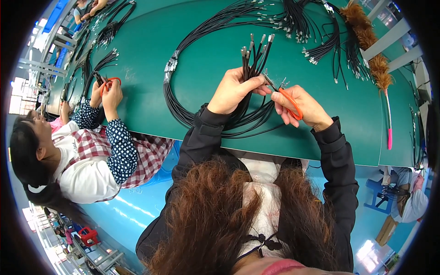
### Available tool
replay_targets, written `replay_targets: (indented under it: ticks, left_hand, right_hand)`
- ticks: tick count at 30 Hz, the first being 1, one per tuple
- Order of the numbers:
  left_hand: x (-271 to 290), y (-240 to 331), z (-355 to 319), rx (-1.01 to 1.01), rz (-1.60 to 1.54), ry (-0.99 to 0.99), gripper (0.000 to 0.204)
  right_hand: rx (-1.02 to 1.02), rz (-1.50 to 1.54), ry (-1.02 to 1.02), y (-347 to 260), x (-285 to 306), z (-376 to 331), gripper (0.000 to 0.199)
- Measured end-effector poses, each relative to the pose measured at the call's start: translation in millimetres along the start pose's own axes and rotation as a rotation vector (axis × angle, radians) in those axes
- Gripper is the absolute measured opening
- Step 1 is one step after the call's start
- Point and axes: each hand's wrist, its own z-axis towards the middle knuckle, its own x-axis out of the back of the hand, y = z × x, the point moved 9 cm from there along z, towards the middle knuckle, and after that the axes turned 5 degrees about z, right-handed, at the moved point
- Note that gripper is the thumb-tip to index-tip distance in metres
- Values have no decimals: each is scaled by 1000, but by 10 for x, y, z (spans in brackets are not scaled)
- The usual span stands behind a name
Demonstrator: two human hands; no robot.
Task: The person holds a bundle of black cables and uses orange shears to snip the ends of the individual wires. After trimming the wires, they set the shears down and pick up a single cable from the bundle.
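Observation:
My left hand point(233, 91) is closed round a bundle of black cables point(247, 68) whose silver metal ends stick up above my fingers. The cables bend down behind my hand and across the green table point(206, 55). My right hand point(306, 106) grips scissors point(289, 101) by their orange handles, the blades pointing up and left toward the bundle. The blade tips are close to my left fingers; whether they touch a cable I cannot tell. Beside my left hand, a long loop of black cables point(170, 94) lies on the table, with a cluster of silver ends point(171, 64) on it.
More cable bundles point(300, 23) lie at the far side. A brown feather duster point(379, 68) with a pink handle end rests at the right, near grey bars point(387, 40). A co-worker's hands point(111, 97) hold orange-handled scissors at the left.

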Motion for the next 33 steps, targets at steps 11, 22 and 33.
replay_targets:
  ticks: [11,22,33]
  left_hand:
    - [21,-68,28,-3,2,15,17]
    - [77,-81,68,33,-4,90,21]
    - [154,-28,-4,-35,70,171,20]
  right_hand:
    - [-61,-55,65,58,20,17,47]
    - [104,166,257,88,224,-102,38]
    - [270,311,456,82,504,-247,25]
